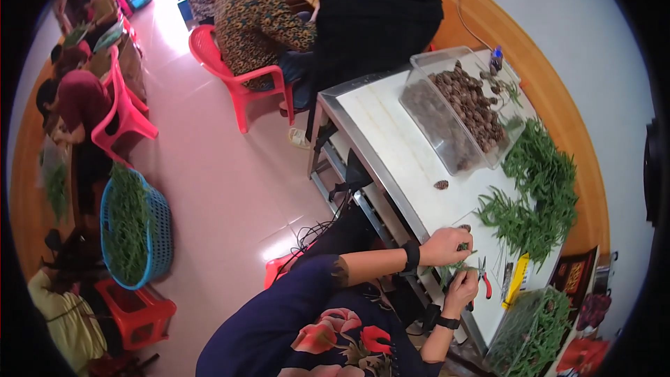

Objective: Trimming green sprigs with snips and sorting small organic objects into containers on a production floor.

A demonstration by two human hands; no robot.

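Over the near edge of the white table point(391, 122), my left hand point(444, 246) has its fingers closed around a green leafy sprig point(453, 265). A brown pine cone point(465, 227) shows just beyond those fingers; whether it is held or lying there I cannot tell. Close below, my right hand point(462, 289) is also closed on the sprig, its fingertips partly hidden. Red-handled pliers point(486, 286) lie right beside it. Thin wires or stems point(498, 264) and a yellow strip-shaped item point(517, 281) are farther right. One loose pine cone point(441, 185) rests on the tabletop.
A clear plastic bin point(434, 120) of pine cones stands toward the back, with green sprigs heaped point(541, 192) beside it. Another clear container point(527, 328) holds greenery. Left are a blue basket point(159, 230), red chairs point(244, 91) and seated people. Someone in black point(377, 21) stands behind the table.
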